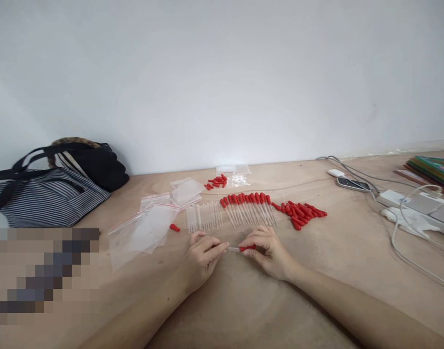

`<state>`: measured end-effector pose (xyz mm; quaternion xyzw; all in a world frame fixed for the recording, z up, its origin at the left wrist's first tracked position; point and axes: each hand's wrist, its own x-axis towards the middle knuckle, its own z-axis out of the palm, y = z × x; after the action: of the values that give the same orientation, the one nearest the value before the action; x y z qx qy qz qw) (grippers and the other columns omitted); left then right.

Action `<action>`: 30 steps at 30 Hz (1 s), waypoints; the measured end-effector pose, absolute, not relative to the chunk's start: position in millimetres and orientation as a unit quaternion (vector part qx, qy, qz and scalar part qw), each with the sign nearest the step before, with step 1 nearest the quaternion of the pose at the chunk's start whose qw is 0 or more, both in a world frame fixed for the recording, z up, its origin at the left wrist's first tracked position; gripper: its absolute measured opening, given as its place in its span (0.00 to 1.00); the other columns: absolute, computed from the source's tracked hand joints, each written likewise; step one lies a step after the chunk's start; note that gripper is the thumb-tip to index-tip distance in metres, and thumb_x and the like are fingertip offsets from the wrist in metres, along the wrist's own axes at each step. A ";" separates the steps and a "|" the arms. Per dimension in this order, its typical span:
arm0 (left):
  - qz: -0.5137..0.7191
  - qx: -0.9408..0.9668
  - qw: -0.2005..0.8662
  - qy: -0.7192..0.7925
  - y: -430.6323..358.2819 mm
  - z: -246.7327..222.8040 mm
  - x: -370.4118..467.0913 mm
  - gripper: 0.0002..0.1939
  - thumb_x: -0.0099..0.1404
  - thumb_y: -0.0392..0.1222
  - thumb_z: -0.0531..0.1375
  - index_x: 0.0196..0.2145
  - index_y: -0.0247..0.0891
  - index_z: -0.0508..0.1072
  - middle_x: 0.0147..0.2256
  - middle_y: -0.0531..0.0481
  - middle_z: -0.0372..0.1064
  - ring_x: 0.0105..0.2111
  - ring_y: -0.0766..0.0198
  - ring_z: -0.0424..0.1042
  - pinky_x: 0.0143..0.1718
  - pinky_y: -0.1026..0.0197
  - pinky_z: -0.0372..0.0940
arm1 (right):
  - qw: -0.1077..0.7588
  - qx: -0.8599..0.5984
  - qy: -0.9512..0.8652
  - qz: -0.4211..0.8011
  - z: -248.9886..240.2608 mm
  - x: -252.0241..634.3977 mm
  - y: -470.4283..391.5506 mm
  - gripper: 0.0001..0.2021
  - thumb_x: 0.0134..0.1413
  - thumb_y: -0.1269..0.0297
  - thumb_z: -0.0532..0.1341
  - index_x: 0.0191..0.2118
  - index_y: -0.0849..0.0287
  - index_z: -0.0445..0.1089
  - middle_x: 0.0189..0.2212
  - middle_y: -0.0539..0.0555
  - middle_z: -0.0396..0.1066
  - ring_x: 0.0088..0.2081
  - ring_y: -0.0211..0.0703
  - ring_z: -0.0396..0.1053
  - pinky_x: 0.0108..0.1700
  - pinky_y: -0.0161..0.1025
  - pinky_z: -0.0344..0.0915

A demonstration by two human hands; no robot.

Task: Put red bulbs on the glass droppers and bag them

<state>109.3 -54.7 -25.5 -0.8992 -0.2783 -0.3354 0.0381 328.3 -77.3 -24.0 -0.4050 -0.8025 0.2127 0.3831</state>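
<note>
A clear tube [234,249] lies between the two hands, just above the near middle of the table [316,300], roughly level and running left to right. The left hand [204,254] is nearly closed, pinching the tube's left end between thumb and fingertips. The right hand [267,252] is partly closed, its thumb and fingers around a red cap [247,247] that meets the tube's right end.

Just beyond the hands, a row of capped tubes [249,211] fans out, red ends pointing far. To its left stands a row of plain tubes [207,215], laid flat side by side; to its right is a heap of red caps [302,213]. A single loose cap [174,227] rests left of the plain tubes, near some overlapping plastic bags [149,230]. Farther off, towards the wall [222,87], are a few smaller red pieces [217,181] beside shiny clear sticks [238,180].

At the far left sits a striped bag [54,198] with a dark bundle [105,169] behind it. On the right are pale cables [396,240], a small dark-faced device [353,184] and a stack of colourful sheets [433,169].
</note>
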 end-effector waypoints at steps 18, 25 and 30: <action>-0.321 -0.906 0.023 -0.277 -60.2 -21.3 114.7 0.09 0.63 0.32 0.50 0.36 0.40 0.69 0.28 0.55 0.71 0.26 0.69 0.67 0.38 0.58 0.49 | 0.382 -0.299 -0.872 0.071 -24.6 333.9 -73.8 0.09 0.54 0.71 0.53 0.37 0.54 0.70 0.30 0.49 0.72 0.36 0.39 0.63 0.40 0.43 0.52; -0.321 -0.903 0.021 -0.286 -62.2 -21.7 116.1 0.09 0.63 0.33 0.50 0.33 0.40 0.68 0.27 0.55 0.70 0.26 0.69 0.66 0.39 0.56 0.46 | 0.384 -0.267 -0.883 0.035 -23.2 334.4 -71.1 0.09 0.54 0.72 0.53 0.37 0.56 0.69 0.28 0.49 0.71 0.34 0.38 0.63 0.39 0.42 0.52; -0.318 -0.900 0.020 -0.296 -62.8 -22.4 117.0 0.09 0.64 0.34 0.49 0.32 0.39 0.68 0.27 0.54 0.70 0.26 0.68 0.66 0.40 0.56 0.46 | 0.381 -0.267 -0.884 0.046 -22.9 334.4 -70.0 0.09 0.55 0.70 0.53 0.37 0.56 0.69 0.28 0.50 0.71 0.34 0.39 0.63 0.39 0.41 0.52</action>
<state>117.0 -62.8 -22.4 -0.9003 -0.2965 -0.3182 0.0196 334.4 -70.0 -22.9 -0.2673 -0.8838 0.0459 0.3812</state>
